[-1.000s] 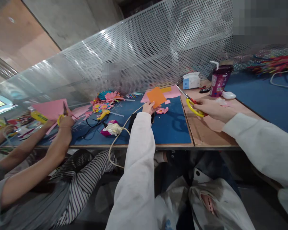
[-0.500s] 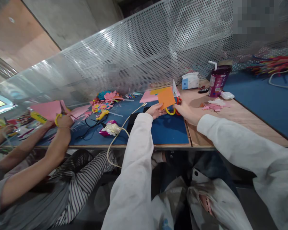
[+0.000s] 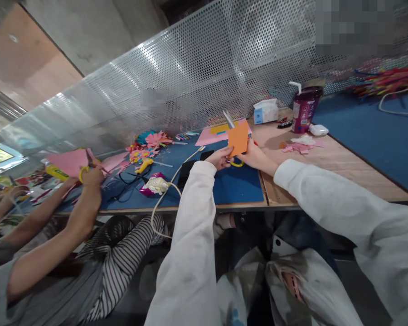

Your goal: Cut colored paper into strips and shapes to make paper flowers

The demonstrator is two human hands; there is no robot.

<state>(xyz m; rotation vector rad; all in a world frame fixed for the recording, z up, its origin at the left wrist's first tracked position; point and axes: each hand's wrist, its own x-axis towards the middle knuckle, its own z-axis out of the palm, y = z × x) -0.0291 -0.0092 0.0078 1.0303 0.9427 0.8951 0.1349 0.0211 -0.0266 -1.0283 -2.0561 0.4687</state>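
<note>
My left hand [image 3: 219, 158] pinches the lower edge of a square of orange paper [image 3: 238, 137] and holds it upright above the blue mat [image 3: 240, 185]. My right hand [image 3: 254, 154] grips yellow-handled scissors [image 3: 230, 127]. Their blades stick up behind the paper's top left edge, and a bit of yellow handle shows below my fingers. Both hands sit close together at the paper.
A person at my left cuts pink paper [image 3: 70, 160] with yellow scissors [image 3: 82, 170]. On the mat lie paper flowers [image 3: 149, 140], a glue gun [image 3: 154, 184] with its cord, and a phone [image 3: 185, 170]. A purple cup [image 3: 302, 113], a tissue box [image 3: 265, 112] and pink scraps [image 3: 301, 146] stand at the right.
My right hand carried the scissors from the wooden table at the right over to the orange paper. The blades now stand at the paper's edge. The paper shifted slightly right.
</note>
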